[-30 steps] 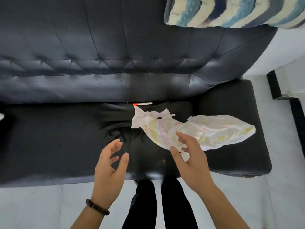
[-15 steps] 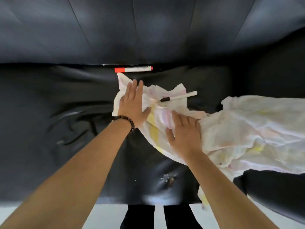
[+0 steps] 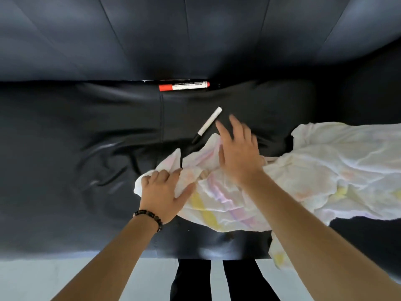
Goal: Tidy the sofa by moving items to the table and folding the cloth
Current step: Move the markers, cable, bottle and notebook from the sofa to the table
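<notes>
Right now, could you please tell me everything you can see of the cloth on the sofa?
The cloth is thin, crumpled white fabric with faint yellow and pink stripes. It lies unfolded along the black sofa seat, running out of the picture on the right, one corner hanging over the front edge. The left hand grips its bunched left end; the right hand, spread flat, rests on its middle.

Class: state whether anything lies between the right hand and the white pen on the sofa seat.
Nothing visible does. The right hand, open, is right beside the white pen; only bare sofa seat shows between them.
</notes>
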### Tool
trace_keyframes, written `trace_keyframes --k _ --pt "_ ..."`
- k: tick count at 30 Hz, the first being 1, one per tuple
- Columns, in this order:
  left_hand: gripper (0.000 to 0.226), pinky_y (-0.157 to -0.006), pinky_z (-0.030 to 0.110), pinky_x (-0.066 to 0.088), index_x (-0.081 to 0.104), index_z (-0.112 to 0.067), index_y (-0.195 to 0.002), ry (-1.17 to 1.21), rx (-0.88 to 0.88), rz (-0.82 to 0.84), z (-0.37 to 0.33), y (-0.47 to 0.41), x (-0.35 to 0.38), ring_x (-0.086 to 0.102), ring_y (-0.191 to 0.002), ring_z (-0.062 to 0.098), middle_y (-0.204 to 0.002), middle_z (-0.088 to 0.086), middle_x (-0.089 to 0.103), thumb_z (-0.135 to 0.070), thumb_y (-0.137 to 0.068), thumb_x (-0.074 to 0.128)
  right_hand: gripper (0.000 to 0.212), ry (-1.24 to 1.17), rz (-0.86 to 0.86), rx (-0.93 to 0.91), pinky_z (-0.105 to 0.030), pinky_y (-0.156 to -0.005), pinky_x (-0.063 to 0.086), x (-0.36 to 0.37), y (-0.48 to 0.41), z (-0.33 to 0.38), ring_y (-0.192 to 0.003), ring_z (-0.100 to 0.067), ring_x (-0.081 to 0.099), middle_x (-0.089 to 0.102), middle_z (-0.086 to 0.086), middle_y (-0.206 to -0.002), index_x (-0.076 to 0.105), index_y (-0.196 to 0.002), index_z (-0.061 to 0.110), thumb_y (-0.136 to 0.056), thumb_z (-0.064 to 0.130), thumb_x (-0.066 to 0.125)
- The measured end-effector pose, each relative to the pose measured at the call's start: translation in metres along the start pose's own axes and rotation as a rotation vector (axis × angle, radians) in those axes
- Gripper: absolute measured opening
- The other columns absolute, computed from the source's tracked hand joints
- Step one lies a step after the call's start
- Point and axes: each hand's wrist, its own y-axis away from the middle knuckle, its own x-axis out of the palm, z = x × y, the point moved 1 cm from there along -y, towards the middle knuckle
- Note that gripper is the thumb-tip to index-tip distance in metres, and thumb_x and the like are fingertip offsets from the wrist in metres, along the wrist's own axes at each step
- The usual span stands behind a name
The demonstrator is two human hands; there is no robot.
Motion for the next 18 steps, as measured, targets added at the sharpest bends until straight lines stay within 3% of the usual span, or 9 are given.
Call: trace_keyframes --k 3,5,7,10,12,15,17,18 --pt "0.069 -0.093 0.049 0.040 0.063 -0.025 -0.123 0.059 -0.050 -0.077 0.016 -0.023 -0.017 0.056 -0.101 0.028 -0.107 0.001 0.061 -0.072 -0.085 0.030 0.082 0.193 0.194 -0.252 -0.051 -0.118 0.018 0.009 -0.048 0.009 -0.150 -0.040 0.009 0.007 -0.014 -0.164 0.012 -0.158 0.021 -0.091 0.019 0.059" --pt "0.070 -0.097 0.050 0.039 0.061 -0.022 -0.126 0.066 -0.054 -0.143 0.025 -0.047 -0.028 0.052 -0.111 0.029 -0.120 0.004 0.057 -0.071 -0.085 0.031 0.076 0.271 0.324 -0.331 -0.050 -0.120 0.014 0.023 -0.061 0.010 -0.150 -0.035 0.009 0.014 -0.010 -0.163 0.005 -0.158 0.022 -0.098 0.029 0.050" --pt "0.070 -0.098 0.049 0.039 0.058 -0.018 -0.128 0.066 -0.046 -0.223 0.029 -0.075 -0.040 0.050 -0.117 0.031 -0.127 0.008 0.055 -0.068 -0.086 0.033 0.069 0.241 0.353 -0.295 -0.049 -0.120 0.016 0.031 -0.060 0.006 -0.148 -0.031 0.016 0.022 -0.008 -0.159 0.009 -0.158 0.020 -0.100 0.033 0.045" --pt "0.065 -0.098 0.049 0.039 0.051 -0.016 -0.134 0.032 -0.015 -0.267 0.027 -0.125 -0.057 0.046 -0.122 0.034 -0.132 0.011 0.051 -0.061 -0.089 0.039 0.058 0.164 0.344 -0.251 -0.048 -0.122 0.011 0.038 -0.052 -0.003 -0.151 -0.027 0.012 0.019 -0.006 -0.161 0.019 -0.157 0.021 -0.103 0.034 0.036" --pt "0.065 -0.103 0.051 0.035 0.044 -0.017 -0.140 -0.005 -0.009 -0.216 0.023 -0.158 -0.062 0.040 -0.129 0.034 -0.141 0.012 0.044 -0.058 -0.090 0.046 0.054 0.133 0.366 -0.247 -0.047 -0.123 0.006 0.044 -0.049 -0.008 -0.153 -0.024 0.006 0.014 -0.003 -0.164 0.019 -0.157 0.023 -0.105 0.035 0.028" --pt "0.078 -0.109 0.054 0.030 0.023 -0.021 -0.151 -0.019 -0.088 -0.064 0.019 -0.195 -0.054 0.022 -0.143 0.033 -0.158 0.010 0.018 -0.058 -0.089 0.052 0.052 0.087 0.400 -0.233 -0.045 -0.123 0.002 0.051 -0.056 -0.013 -0.153 -0.020 0.003 0.012 0.001 -0.165 0.018 -0.157 0.027 -0.106 0.037 0.021" --pt "0.075 -0.106 0.055 0.038 0.018 -0.022 -0.153 0.043 -0.113 -0.075 0.019 -0.200 -0.042 0.023 -0.143 0.033 -0.162 0.007 0.009 -0.044 -0.092 0.055 0.051 0.075 0.399 -0.225 -0.044 -0.123 0.000 0.058 -0.058 -0.014 -0.153 -0.019 0.003 0.012 0.002 -0.165 0.019 -0.157 0.028 -0.106 0.037 0.020" --pt "0.066 -0.101 0.054 0.043 0.025 -0.020 -0.151 0.073 -0.103 -0.135 0.022 -0.198 -0.036 0.028 -0.141 0.034 -0.162 0.007 0.011 -0.033 -0.094 0.056 0.051 0.067 0.385 -0.220 -0.044 -0.123 0.000 0.061 -0.058 -0.015 -0.153 -0.019 0.003 0.013 0.002 -0.165 0.020 -0.156 0.028 -0.106 0.037 0.020"
